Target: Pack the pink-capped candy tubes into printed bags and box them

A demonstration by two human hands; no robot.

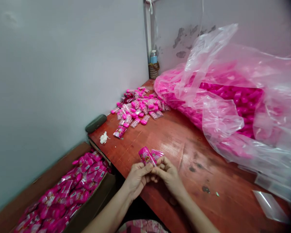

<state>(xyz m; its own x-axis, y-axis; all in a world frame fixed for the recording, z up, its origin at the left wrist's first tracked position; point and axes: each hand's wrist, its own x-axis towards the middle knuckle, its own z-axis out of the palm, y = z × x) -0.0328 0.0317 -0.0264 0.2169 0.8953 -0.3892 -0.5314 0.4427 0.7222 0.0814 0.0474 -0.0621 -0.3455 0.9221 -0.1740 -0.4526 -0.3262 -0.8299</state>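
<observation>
Over the near edge of the red wooden table, both hands meet around a pink printed packet (146, 155). My left hand (139, 176) is closed, its thumb pressing the packet's lower end. My right hand (166, 173) is closed too, with its thumb and fingers at the same end. Another pink printed piece (157, 153) shows just behind the packet; I cannot tell whether it is held or lies on the table. Farther off lies a heap of small clear-and-pink containers (138, 108), with one printed packet (120, 132) at its near side.
A large clear bag (223, 129) of bright pink pieces covers the table's right rear. Left of the table stands a cardboard box (97, 191) full of pink packets. A dark green case (96, 123), white crumpled scrap (103, 138), clear sleeves (270, 205) and a basketed bottle (153, 57) are around.
</observation>
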